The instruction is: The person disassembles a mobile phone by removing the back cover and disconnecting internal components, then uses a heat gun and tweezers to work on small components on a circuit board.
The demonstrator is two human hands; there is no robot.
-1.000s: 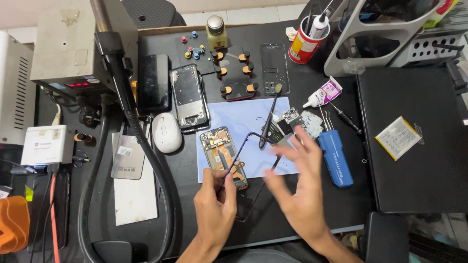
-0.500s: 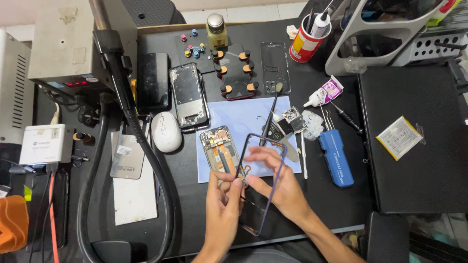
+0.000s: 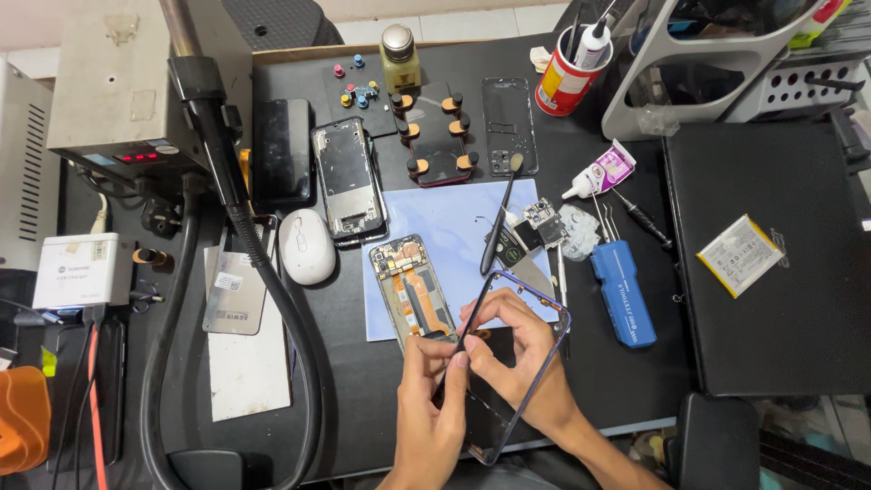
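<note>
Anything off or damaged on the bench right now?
No spill or visible breakage. The opened phone hangs over the lower edge of the blue mat, its board exposed. Both hands, left hand and right hand, hold a purple phone frame tilted above the table. A loose battery lies askew on the closed laptop.

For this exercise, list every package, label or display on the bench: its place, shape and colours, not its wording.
Red can: top centre, cylinder, yellow band.
Glue tube: right of centre, white, purple label.
White box: far left, rectangular.
Red display: grey machine, upper left.
Pale pouch: right, on black case.
</note>
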